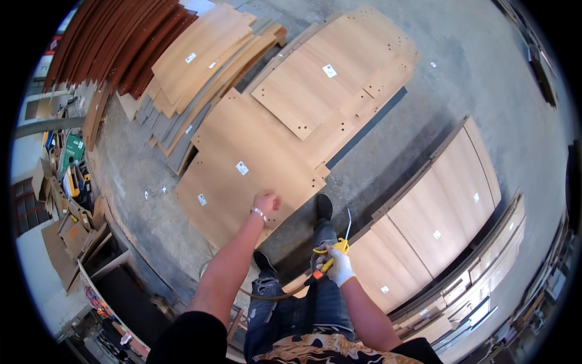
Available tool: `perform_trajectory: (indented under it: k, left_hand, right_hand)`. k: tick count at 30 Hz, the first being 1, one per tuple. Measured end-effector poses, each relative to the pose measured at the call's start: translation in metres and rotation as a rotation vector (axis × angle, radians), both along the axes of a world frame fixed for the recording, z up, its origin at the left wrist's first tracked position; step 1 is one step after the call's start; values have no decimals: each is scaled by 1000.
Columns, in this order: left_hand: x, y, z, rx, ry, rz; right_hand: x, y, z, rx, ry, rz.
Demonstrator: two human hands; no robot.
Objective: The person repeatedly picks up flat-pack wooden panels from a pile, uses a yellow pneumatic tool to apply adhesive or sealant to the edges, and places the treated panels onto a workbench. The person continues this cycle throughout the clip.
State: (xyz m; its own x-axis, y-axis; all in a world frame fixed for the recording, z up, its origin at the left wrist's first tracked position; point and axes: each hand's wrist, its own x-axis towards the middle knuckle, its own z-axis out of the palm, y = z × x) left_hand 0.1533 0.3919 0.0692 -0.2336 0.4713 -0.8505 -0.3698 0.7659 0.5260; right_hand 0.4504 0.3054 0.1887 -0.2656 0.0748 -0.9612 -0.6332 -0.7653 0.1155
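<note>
My right hand (341, 267), in a white glove, grips a yellow air blow gun (341, 246). Its thin bent metal nozzle (348, 223) points away from me, and a hose (267, 297) trails from the gun's orange fitting off to the left. My left hand (267, 201) is bare, with a band at the wrist, and its fingers are loosely curled. It is over the near end of a wood-coloured panel (254, 139) that carries small white labels and drilled holes; whether it touches the surface I cannot tell. No object shows in it.
Further off, another wood panel (339, 67) lies on top. To the right stands a row of long panels (424, 230). Stacks of wood-coloured (200, 42) and dark red boards (121, 36) fill the far left. Cardboard and boxes (73, 230) crowd the left side. Between the stacks runs concrete floor (376, 164).
</note>
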Motion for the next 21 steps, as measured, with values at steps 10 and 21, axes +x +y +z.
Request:
perform_trajectory:
  k: [10,21]
  left_hand:
    - [82,268,-168,-240,89,288]
    - [-14,119,-143,-161,80,288]
  right_hand:
    - [31,34,-67,-66,-153,-58]
    - [0,89,-116,195,-70,258]
